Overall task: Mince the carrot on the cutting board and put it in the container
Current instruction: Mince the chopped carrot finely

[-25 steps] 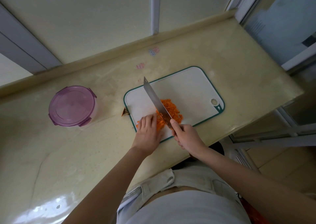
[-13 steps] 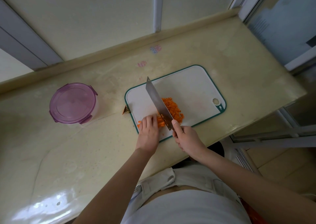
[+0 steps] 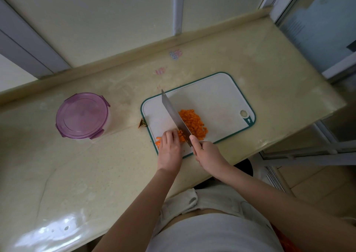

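head view: a white cutting board [image 3: 215, 97] with a green rim lies on the pale yellow counter [image 3: 96, 174], one long side along the counter's near edge. a heap of minced carrot [image 3: 192, 122] sits in the middle of the board towards its near side. a few uncut carrot strips [image 3: 158, 140] lie at the board's near left corner, their ends poking out past the left hand.

the left hand [image 3: 169, 151] rests over that corner. its fingers [image 3: 169, 136] are bent down in a claw and hold the strips against the board. the right hand [image 3: 208, 153] is at the board's near edge, wrapped tight round the handle of a knife [image 3: 173, 115], with one digit stretched up to the heel of the blade. the handle itself is hidden in the grip. the broad blade runs from there diagonally towards the board's far left corner, between the strips and the minced heap.

a carrot end [image 3: 142, 123] lies on the counter touching the board's left rim. well left of the board stands the round container [image 3: 81, 115], its purple lid on. two small stickers [image 3: 175, 53] mark the counter beyond the board's far side.
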The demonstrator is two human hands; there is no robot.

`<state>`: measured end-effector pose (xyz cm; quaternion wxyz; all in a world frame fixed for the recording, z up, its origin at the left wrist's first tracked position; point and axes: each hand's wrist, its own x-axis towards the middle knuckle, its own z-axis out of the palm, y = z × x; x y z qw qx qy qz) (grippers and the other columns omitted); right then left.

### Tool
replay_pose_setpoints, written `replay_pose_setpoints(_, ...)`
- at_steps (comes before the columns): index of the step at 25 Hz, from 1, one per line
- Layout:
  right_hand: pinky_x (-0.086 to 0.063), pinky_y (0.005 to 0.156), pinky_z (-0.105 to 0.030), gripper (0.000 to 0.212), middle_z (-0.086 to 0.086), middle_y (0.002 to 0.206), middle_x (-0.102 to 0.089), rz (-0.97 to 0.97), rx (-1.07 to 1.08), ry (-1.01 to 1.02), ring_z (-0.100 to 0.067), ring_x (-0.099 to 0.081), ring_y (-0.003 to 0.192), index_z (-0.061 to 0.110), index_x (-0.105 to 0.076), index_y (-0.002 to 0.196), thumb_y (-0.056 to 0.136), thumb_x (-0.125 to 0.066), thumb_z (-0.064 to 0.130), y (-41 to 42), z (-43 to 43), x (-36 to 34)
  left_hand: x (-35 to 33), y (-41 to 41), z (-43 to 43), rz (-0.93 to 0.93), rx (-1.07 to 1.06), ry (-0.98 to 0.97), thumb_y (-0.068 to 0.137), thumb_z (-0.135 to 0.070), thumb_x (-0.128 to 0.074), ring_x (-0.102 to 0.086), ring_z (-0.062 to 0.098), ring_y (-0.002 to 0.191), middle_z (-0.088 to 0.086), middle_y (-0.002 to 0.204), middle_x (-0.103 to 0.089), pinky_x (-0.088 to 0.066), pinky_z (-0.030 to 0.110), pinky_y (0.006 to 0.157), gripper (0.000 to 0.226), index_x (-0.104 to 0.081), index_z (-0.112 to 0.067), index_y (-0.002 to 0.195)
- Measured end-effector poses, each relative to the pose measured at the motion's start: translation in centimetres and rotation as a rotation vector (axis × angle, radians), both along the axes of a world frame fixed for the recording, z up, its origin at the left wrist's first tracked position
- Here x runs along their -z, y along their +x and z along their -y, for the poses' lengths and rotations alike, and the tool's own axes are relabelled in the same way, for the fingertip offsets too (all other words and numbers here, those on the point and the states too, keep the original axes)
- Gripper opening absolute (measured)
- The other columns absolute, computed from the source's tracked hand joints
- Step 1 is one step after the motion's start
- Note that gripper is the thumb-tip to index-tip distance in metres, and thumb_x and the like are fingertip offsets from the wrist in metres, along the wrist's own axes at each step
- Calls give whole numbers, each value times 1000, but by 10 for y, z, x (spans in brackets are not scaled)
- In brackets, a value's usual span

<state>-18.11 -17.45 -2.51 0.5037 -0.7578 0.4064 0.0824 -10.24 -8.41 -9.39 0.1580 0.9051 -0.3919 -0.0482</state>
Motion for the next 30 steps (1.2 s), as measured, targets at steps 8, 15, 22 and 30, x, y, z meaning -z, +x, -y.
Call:
replay_pose_setpoints(8, -29, 52, -31, 57, -2, 56, -46, -64, -49, -125, -14, -42, 53, 10, -42, 58, 100, -31, 46, 7, -3, 14, 3, 0, 1, -50, 0, 3, 65, 5, -73, -56, 32, 92, 18, 97, -55, -53, 39, 84, 51, -56, 5, 113)
replay_pose_setpoints(15, -34, 60, -29, 60, -3, 54, -46, -58, -45, -96, -20, -45, 55, 11, -41, 54, 100, -29, 48, 12, 11, 20, -2, -2, 1, -20, 14, 53, 63, 8, -72, -57, 34, 92, 19, 97, -55, -52, 40, 85, 52, -57, 5, 112)
replay_pose_setpoints(22, -36, 57, -30, 61, -2, 52, -44, -16, -2, -23, -20, -44, 52, 12, -41, 55, 99, -26, 52, 18, 27, 11, -10, -4, 1, -53, 7, 131, 54, 7, -78, -58, 33, 94, 19, 100, -55, -55, 39, 82, 62, -57, 6, 113)
replay_pose_setpoints(30, -26, 46, -24, 62, -1, 50, -42, 3, 10, 16, -13, -37, 45, 10, -45, 57, 98, -28, 53, 11, 23, -2, -18, 4, -6, -51, 82, 196, 86, 2, -49, -19, 27, 135, 14, 144, -19, -16, 34, 117, 72, -9, -2, 146)
